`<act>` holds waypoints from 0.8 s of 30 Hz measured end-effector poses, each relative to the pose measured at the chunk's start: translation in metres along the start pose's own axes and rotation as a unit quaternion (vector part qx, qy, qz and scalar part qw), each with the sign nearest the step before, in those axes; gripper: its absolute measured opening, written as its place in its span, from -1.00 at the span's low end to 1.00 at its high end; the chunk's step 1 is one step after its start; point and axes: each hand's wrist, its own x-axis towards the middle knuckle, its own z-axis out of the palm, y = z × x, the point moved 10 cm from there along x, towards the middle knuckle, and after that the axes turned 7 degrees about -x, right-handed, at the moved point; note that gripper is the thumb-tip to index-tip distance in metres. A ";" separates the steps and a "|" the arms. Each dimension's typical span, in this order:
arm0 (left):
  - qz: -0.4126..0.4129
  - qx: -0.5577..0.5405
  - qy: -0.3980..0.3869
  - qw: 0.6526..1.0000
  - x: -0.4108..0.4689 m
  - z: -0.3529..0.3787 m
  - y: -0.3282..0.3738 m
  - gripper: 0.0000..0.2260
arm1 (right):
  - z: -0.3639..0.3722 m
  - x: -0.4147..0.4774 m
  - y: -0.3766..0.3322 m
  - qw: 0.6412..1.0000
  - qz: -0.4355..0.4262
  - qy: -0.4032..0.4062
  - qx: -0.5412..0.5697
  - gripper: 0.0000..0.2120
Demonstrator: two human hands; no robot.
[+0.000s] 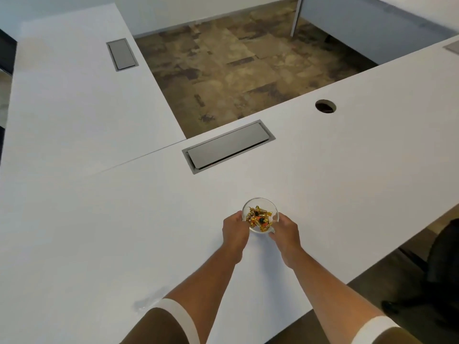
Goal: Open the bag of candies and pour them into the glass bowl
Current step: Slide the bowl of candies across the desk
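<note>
A small glass bowl (pixel 258 203) stands on the white desk (pixel 124 219) just in front of me. Inside it lie several candies (pixel 258 218) in gold wrappers, with a few orange and dark pieces among them. My left hand (pixel 234 233) cups the bowl's left side and my right hand (pixel 285 230) cups its right side, fingers touching the glass. No candy bag is in view. A clear, crumpled bit of plastic (pixel 146 302) lies on the desk near my left elbow.
A grey cable hatch (pixel 228 146) is set into the desk beyond the bowl, and a round cable hole (pixel 325 106) lies to the right. A second hatch (pixel 122 54) sits on the adjoining desk at left. The desk edge runs diagonally at right, with a dark chair (pixel 442 264) below.
</note>
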 end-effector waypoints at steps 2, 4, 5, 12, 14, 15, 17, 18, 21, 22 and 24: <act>-0.002 0.005 0.002 1.000 0.000 0.006 0.002 -0.79 | -0.004 0.002 0.000 1.000 0.005 -0.001 0.019 -0.76; -0.004 0.003 0.000 1.000 0.000 0.011 0.002 -0.80 | -0.008 0.005 0.001 1.000 0.005 -0.002 0.029 -0.75; -0.006 -0.002 0.000 1.000 0.000 0.012 0.001 -0.81 | -0.008 0.007 0.002 0.999 0.004 -0.005 0.034 -0.74; -0.018 -0.013 0.006 1.000 -0.003 0.014 -0.003 -0.82 | -0.009 0.011 0.008 0.999 0.017 -0.016 0.047 -0.72; -0.016 -0.011 0.006 1.000 -0.003 0.014 -0.003 -0.80 | -0.008 0.013 0.014 0.999 0.023 -0.014 0.047 -0.70; -0.016 -0.013 0.008 1.000 -0.004 0.014 -0.004 -0.79 | -0.008 0.014 0.016 0.998 0.024 -0.014 0.048 -0.70; -0.012 -0.020 0.011 1.000 -0.004 0.012 -0.004 -0.75 | -0.007 0.015 0.017 0.998 0.027 -0.013 0.054 -0.71; -0.016 -0.016 0.010 1.000 -0.004 0.012 -0.004 -0.73 | -0.007 0.013 0.016 0.998 0.031 -0.017 0.058 -0.72; -0.016 -0.009 0.008 1.000 -0.006 0.013 -0.003 -0.72 | -0.005 0.013 0.015 0.997 0.038 -0.014 0.062 -0.76; -0.015 -0.003 0.007 1.000 -0.008 0.012 -0.001 -0.73 | -0.006 0.010 0.013 0.997 0.043 -0.012 0.056 -0.77; -0.011 0.011 0.000 1.000 -0.011 0.013 0.003 -0.75 | -0.008 0.010 0.012 0.999 0.044 -0.002 0.023 -0.78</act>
